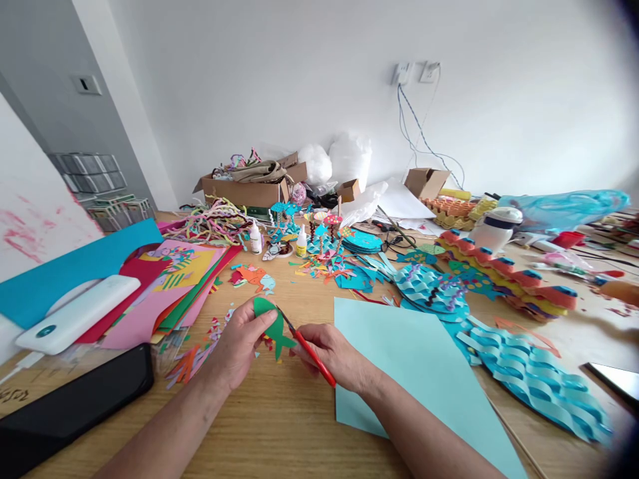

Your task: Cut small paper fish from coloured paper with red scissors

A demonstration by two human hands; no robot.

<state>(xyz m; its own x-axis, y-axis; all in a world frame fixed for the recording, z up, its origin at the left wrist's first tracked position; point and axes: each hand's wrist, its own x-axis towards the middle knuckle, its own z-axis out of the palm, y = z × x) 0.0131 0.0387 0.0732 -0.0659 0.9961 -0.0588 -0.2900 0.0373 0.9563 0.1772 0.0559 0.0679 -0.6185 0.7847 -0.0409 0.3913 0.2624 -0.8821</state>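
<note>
My left hand (pixel 239 346) pinches a green paper fish (pixel 275 331) between thumb and fingers, above the wooden table (pixel 269 422). In my right hand (pixel 335 352) are red-handled scissors (pixel 314 358), their blades pointing up and left beside the fish's right edge. Whether the blades touch the paper I cannot tell. Under the right forearm lies a light blue sheet (pixel 389 359). Small paper scraps (pixel 214 332) are scattered left of and below the fish. Orange paper fish (pixel 252 276) lie on the table beyond my hands.
Stacked coloured paper (pixel 150 299), a white power bank (pixel 80 316) and a black phone (pixel 80 412) are at left. Two glue bottles (pixel 255 238) stand behind. Woven blue paper pieces (pixel 539 379) and a painted egg carton (pixel 504 273) lie at right, with a cardboard box (pixel 244 193) at the back.
</note>
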